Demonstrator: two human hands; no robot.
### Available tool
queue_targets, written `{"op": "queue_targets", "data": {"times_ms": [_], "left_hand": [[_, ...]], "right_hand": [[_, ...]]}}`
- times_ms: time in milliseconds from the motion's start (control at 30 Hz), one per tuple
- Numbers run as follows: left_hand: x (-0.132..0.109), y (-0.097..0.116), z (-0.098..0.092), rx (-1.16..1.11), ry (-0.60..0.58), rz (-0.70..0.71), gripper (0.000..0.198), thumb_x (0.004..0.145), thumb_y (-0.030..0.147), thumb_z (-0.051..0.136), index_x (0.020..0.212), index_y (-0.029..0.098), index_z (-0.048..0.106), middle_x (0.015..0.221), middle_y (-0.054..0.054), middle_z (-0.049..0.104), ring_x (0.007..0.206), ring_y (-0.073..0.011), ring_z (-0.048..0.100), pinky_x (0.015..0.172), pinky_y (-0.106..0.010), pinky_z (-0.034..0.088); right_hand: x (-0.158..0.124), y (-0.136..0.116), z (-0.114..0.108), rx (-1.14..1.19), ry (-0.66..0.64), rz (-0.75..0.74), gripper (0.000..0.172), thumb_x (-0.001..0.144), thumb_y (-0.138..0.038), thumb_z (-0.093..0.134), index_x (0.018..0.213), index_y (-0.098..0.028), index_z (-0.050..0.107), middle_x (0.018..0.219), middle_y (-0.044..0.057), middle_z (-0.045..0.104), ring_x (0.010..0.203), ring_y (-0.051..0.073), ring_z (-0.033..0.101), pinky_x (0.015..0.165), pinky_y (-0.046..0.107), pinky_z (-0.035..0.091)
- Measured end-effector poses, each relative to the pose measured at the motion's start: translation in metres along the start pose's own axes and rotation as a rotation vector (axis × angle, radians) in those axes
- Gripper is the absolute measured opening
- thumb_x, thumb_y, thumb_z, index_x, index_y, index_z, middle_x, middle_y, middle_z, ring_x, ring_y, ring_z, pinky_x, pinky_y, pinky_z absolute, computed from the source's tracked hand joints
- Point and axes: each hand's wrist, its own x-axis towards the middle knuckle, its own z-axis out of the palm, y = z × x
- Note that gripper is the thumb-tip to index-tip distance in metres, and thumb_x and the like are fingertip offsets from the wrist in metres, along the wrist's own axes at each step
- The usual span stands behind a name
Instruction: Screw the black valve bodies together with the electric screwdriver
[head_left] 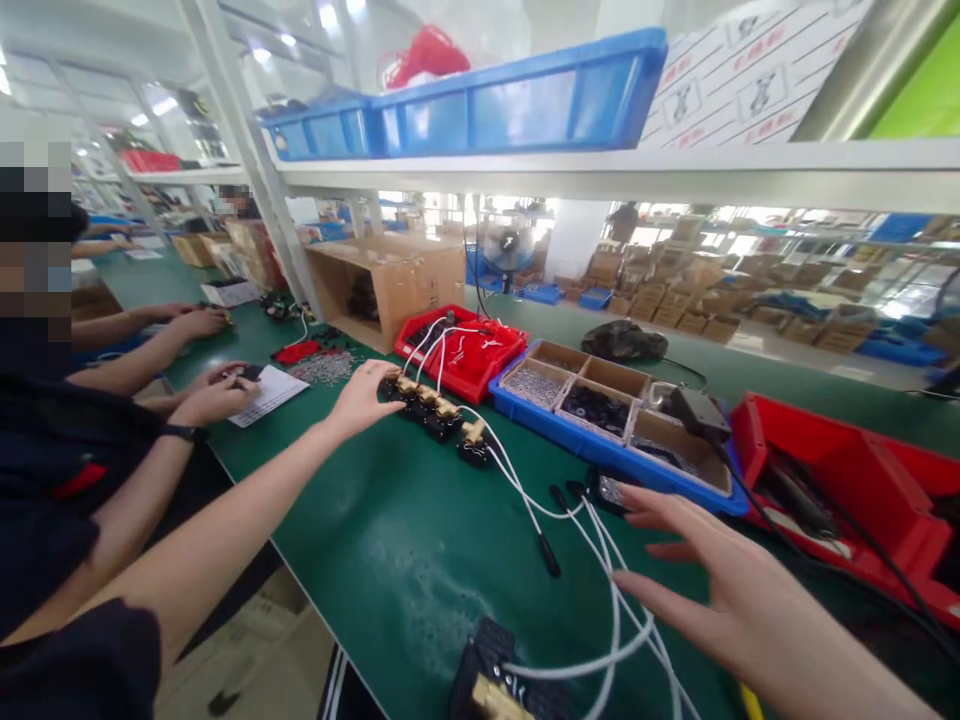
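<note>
My left hand (361, 402) is at the far-left end of a row of small black assemblies with brass valve-like fittings (427, 402). Its thumb and fingers curve round the end piece, which they partly hide. Just to the right stands one more black-and-brass assembly (474, 440) with white cables. My right hand (712, 575) hovers with fingers stretched and apart over the white cables (611, 590). Close to its fingertips lies a black object with a silvery face (606, 490). Another black-and-brass assembly (487, 680) with white cables sits at the near edge, partly cut off.
A blue tray (600, 450) with compartments of small parts borders the work area. Behind the row is a red tray (472, 375) with red pieces; red bins (847, 480) stand right. A cardboard box (405, 275) lies open under the shelf. Co-workers' hands (214, 395) work at left.
</note>
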Motion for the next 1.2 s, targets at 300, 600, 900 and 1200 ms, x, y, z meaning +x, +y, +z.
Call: {"op": "queue_targets", "data": {"times_ms": [300, 600, 900, 1200], "left_hand": [[0.089, -0.072, -0.013, -0.026, -0.428, 0.059, 0.09, 0.041, 0.027, 0.083, 0.128, 0.019, 0.059, 0.134, -0.011, 0.059, 0.125, -0.0357, 0.051, 0.111, -0.044, 0.035], [0.088, -0.109, -0.01, -0.345, -0.508, -0.08, 0.072, 0.063, 0.04, 0.075, 0.128, 0.019, 0.052, 0.133, -0.011, 0.061, 0.126, -0.0265, 0.054, 0.106, -0.041, 0.044], [0.073, -0.11, 0.003, -0.422, -0.488, -0.119, 0.072, 0.065, 0.037, 0.077, 0.131, 0.021, 0.054, 0.135, -0.006, 0.061, 0.129, -0.0274, 0.051, 0.111, -0.041, 0.039], [0.075, -0.122, 0.01, -0.412, -0.552, -0.121, 0.079, 0.065, 0.035, 0.077, 0.137, 0.023, 0.047, 0.142, -0.006, 0.054, 0.133, -0.0271, 0.047, 0.111, -0.038, 0.038]], "right_hand": [[0.179, -0.066, 0.111, -0.271, -0.188, 0.113, 0.048, 0.084, -0.038, 0.073, 0.121, -0.012, 0.057, 0.119, 0.012, 0.058, 0.111, 0.027, 0.058, 0.094, 0.045, 0.051], [0.214, -0.032, 0.109, -0.154, -0.269, -0.158, 0.029, 0.092, -0.03, 0.064, 0.115, -0.014, 0.06, 0.119, 0.008, 0.059, 0.107, 0.021, 0.059, 0.093, 0.042, 0.051], [0.217, -0.031, 0.114, -0.153, -0.251, -0.1, 0.023, 0.09, -0.031, 0.066, 0.104, -0.013, 0.062, 0.108, 0.006, 0.061, 0.098, 0.019, 0.059, 0.088, 0.039, 0.052], [0.208, -0.038, 0.119, -0.06, -0.205, 0.194, 0.075, 0.081, -0.036, 0.074, 0.143, -0.012, 0.039, 0.129, 0.016, 0.054, 0.118, 0.028, 0.055, 0.1, 0.044, 0.048]]}}
